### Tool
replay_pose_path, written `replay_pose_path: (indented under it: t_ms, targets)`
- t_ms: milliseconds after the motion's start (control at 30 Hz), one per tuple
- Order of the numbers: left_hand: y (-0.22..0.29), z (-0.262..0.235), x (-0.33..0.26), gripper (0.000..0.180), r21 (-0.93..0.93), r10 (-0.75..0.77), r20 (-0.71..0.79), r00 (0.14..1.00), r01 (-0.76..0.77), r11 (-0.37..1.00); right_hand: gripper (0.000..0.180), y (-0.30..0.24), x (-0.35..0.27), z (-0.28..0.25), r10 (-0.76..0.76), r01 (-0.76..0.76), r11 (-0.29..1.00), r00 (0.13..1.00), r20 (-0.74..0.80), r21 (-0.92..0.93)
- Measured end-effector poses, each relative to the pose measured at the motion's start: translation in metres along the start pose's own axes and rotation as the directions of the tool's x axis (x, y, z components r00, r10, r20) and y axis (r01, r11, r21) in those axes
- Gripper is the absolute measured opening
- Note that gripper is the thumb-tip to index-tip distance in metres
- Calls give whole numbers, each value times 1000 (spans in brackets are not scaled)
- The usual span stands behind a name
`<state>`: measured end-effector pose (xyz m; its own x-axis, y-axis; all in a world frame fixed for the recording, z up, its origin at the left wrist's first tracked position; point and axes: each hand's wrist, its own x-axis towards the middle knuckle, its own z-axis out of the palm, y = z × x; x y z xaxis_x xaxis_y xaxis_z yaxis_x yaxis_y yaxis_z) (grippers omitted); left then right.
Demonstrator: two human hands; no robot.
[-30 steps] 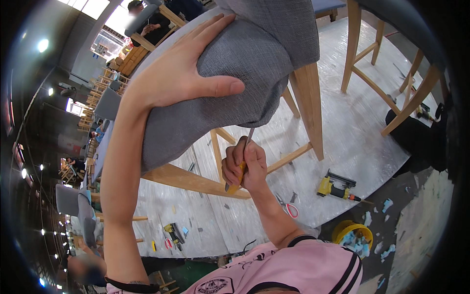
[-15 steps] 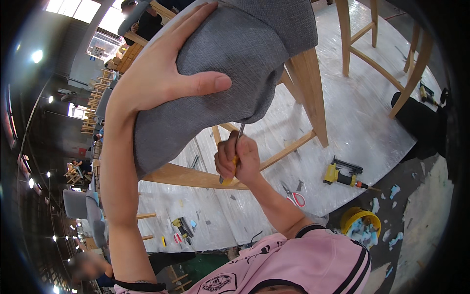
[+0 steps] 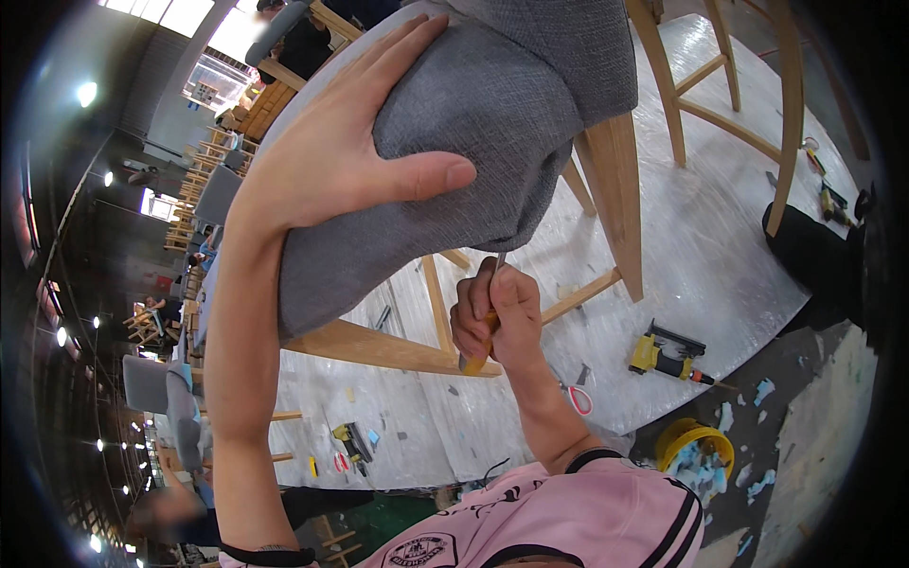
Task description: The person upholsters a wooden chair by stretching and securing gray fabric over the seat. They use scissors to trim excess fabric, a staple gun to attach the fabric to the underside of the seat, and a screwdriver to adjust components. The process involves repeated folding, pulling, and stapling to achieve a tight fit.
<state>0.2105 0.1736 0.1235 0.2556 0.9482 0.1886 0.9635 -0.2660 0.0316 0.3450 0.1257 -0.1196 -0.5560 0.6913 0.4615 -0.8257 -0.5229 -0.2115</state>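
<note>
Head view: from where I stand, everything turns on the grey upholstered chair (image 3: pixel 511 104), up on the plastic-covered counter (image 3: pixel 739 275) straight ahead of the person. The left hand (image 3: pixel 355 156) lies spread across the chair's padding, thumb well out from the fingers, gripping nothing; I'd guess it is laid flat like that to steady the chair and keep the cloth (image 3: pixel 516 185) from sliding. Just below the chair's near edge, the right hand (image 3: pixel 497 317) is curled tightly round the yellow handle of a thin-shafted tool (image 3: pixel 480 360), its shaft pointing up at the cloth, probably so that any push works against the left hand's weight. How far the tip goes in under the fold, I can't tell. To the right of the chair, toward the person, lies a yellow-and-black staple gun (image 3: pixel 668 355), likely parked within easy reach; also on the chair's near side, scissors (image 3: pixel 579 399) lie half hidden by the right forearm (image 3: pixel 549 412). Farther right of the chair, on the floor (image 3: pixel 784 371), a yellow bucket (image 3: pixel 667 441) holds blue scraps (image 3: pixel 699 462), presumably to catch offcuts
</note>
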Motion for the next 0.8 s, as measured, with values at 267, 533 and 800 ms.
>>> replay_pose_path:
  t_ms: [267, 533, 800]
  targets:
    - [3, -4, 6, 120, 15, -21, 31, 999, 20, 1000, 46, 13, 8, 19, -18, 21, 989, 1000, -20, 150]
    - [-3, -3, 6, 119, -30, 3, 16, 1000, -2, 1000, 49, 52, 23, 49, -166, 178, 980, 978, -128, 93]
    - [-16, -4, 10, 122, -113, -87, 52, 995, 93, 989, 49, 69, 3, 23, -71, 67, 997, 979, -189, -27]
